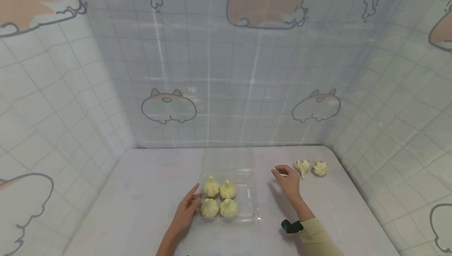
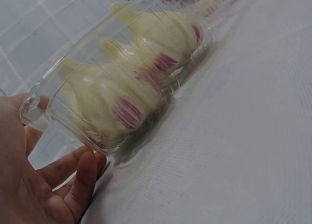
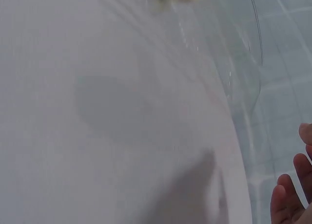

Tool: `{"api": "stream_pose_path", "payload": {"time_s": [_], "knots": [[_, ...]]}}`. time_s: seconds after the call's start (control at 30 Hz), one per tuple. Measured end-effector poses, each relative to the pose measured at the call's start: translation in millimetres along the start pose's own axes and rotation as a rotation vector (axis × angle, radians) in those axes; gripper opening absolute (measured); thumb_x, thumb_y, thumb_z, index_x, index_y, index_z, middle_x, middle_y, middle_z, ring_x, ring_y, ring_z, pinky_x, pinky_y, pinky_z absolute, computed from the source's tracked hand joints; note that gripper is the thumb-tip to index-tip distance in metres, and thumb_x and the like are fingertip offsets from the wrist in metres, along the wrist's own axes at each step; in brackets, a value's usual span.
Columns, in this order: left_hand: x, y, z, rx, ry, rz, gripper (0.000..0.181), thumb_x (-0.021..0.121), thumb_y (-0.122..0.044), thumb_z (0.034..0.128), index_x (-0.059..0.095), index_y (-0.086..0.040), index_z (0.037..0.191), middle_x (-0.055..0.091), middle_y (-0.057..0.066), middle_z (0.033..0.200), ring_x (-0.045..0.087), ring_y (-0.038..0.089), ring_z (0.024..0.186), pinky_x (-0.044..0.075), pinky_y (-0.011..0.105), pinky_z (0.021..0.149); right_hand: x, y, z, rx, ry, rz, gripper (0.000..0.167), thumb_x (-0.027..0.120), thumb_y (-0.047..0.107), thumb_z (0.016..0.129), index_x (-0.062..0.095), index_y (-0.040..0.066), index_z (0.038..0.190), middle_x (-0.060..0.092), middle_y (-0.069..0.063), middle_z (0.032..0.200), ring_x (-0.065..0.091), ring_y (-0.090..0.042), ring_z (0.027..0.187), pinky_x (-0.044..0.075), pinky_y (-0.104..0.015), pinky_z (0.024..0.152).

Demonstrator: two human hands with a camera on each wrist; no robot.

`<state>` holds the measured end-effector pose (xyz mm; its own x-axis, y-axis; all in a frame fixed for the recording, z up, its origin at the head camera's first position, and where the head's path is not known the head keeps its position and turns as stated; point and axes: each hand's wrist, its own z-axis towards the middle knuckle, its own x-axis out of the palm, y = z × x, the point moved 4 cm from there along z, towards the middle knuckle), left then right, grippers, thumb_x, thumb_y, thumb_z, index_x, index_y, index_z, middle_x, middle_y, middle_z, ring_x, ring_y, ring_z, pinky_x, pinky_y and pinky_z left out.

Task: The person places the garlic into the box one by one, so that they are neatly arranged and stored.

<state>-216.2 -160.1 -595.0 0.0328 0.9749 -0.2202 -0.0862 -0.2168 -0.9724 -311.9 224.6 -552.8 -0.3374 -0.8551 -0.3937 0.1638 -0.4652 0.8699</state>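
Note:
A clear plastic clamshell box (image 1: 248,203) lies on the table with its lid (image 1: 227,158) folded back behind it. Several garlic bulbs (image 1: 211,187) fill the left part of the box; the left wrist view shows purple marks on their sides (image 2: 127,113). My left hand (image 1: 184,210) rests against the box's left side, its fingers touching the plastic near a corner. Over the table to the right of the box, my right hand (image 1: 289,182) hovers with loosely bent fingers and holds nothing. Beyond it lie two loose bulbs, one on its side (image 1: 302,167) and one (image 1: 320,168) farther right.
A white table (image 1: 141,209) extends on both sides of the box. Curtains with a tile-and-dog print (image 1: 226,71) stand behind and at both sides. A dark green device (image 1: 292,227) is on the right wrist.

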Motion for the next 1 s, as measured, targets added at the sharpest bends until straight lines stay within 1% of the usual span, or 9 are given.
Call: {"api": "stream_pose_path", "payload": {"time_s": [0.13,0.27,0.4,0.57,0.73,0.77,0.9,0.97,1.0], "knots": [[0.7,-1.2,-0.2,-0.001,-0.002,0.007,0.054,0.050,-0.028,0.1032,0.033,-0.014,0.152,0.053,0.025,0.132,0.056,0.037,0.112,0.049,0.032,0.079,-13.6,-11.9,7.5,0.016,-0.042,-0.036,0.022,0.078,0.019,0.084,0.072,0.003,0.097,0.070,-0.010,0.093,0.063,-0.024,0.090,0.048,-0.028,0.070],[1.1,-0.6,0.3,-0.014,-0.011,0.010,0.052,0.051,-0.027,0.1028,0.035,-0.016,0.152,0.055,0.023,0.130,0.058,0.035,0.111,0.049,0.032,0.079,-25.3,-21.6,12.2,0.054,-0.083,-0.063,0.020,0.077,0.019,0.085,0.071,0.004,0.097,0.069,-0.010,0.094,0.062,-0.024,0.090,0.047,-0.024,0.068],[1.1,-0.4,0.9,-0.007,-0.017,0.015,0.051,0.051,-0.024,0.1028,0.036,-0.016,0.151,0.056,0.023,0.128,0.059,0.033,0.107,0.049,0.031,0.076,-34.7,-31.0,14.6,0.075,-0.107,-0.077,0.020,0.076,0.018,0.086,0.071,0.004,0.099,0.069,-0.011,0.096,0.060,-0.023,0.090,0.046,-0.021,0.066],[0.5,-0.8,1.0,-0.005,-0.022,0.025,0.051,0.050,-0.023,0.1029,0.036,-0.014,0.151,0.057,0.023,0.127,0.060,0.031,0.104,0.049,0.031,0.074,-44.7,-40.9,16.2,0.094,-0.146,-0.091,0.020,0.076,0.017,0.086,0.071,0.003,0.099,0.069,-0.012,0.093,0.060,-0.023,0.086,0.044,-0.019,0.063],[0.6,-0.4,-0.2,-0.015,-0.033,0.007,0.050,0.052,-0.022,0.1023,0.038,-0.014,0.150,0.058,0.023,0.126,0.061,0.028,0.101,0.049,0.030,0.073,-52.0,-51.5,15.5,0.131,-0.165,-0.125,0.020,0.076,0.020,0.086,0.072,0.003,0.097,0.070,-0.012,0.091,0.062,-0.023,0.083,0.045,-0.020,0.061],[0.4,-4.1,-1.1,-0.016,-0.031,-0.005,0.050,0.052,-0.019,0.1022,0.038,-0.012,0.150,0.057,0.024,0.126,0.061,0.029,0.100,0.049,0.031,0.072,-53.5,-53.5,15.7,0.131,-0.171,-0.131,0.020,0.076,0.020,0.086,0.072,0.003,0.096,0.070,-0.012,0.090,0.062,-0.024,0.082,0.045,-0.020,0.060],[0.9,-6.1,-0.8,-0.010,-0.028,-0.015,0.051,0.051,-0.017,0.1024,0.036,-0.009,0.150,0.056,0.026,0.127,0.062,0.030,0.100,0.050,0.031,0.071,-60.3,-59.2,17.2,0.137,-0.197,-0.162,0.023,0.076,0.023,0.086,0.072,0.002,0.095,0.071,-0.013,0.088,0.064,-0.026,0.079,0.045,-0.023,0.056],[0.8,-7.1,-0.7,-0.004,-0.018,-0.021,0.052,0.051,-0.017,0.1025,0.035,-0.008,0.151,0.055,0.028,0.128,0.061,0.030,0.101,0.050,0.030,0.071,-63.7,-60.9,17.6,0.153,-0.211,-0.176,0.025,0.076,0.025,0.086,0.072,0.001,0.094,0.070,-0.014,0.087,0.063,-0.027,0.077,0.045,-0.025,0.055],[1.2,-3.5,0.5,0.004,-0.019,-0.016,0.052,0.051,-0.018,0.1027,0.034,-0.009,0.151,0.055,0.027,0.128,0.061,0.029,0.101,0.050,0.030,0.071,-65.1,-61.7,17.5,0.166,-0.212,-0.187,0.027,0.076,0.026,0.086,0.072,0.001,0.094,0.070,-0.015,0.088,0.063,-0.027,0.077,0.045,-0.026,0.055]]}}
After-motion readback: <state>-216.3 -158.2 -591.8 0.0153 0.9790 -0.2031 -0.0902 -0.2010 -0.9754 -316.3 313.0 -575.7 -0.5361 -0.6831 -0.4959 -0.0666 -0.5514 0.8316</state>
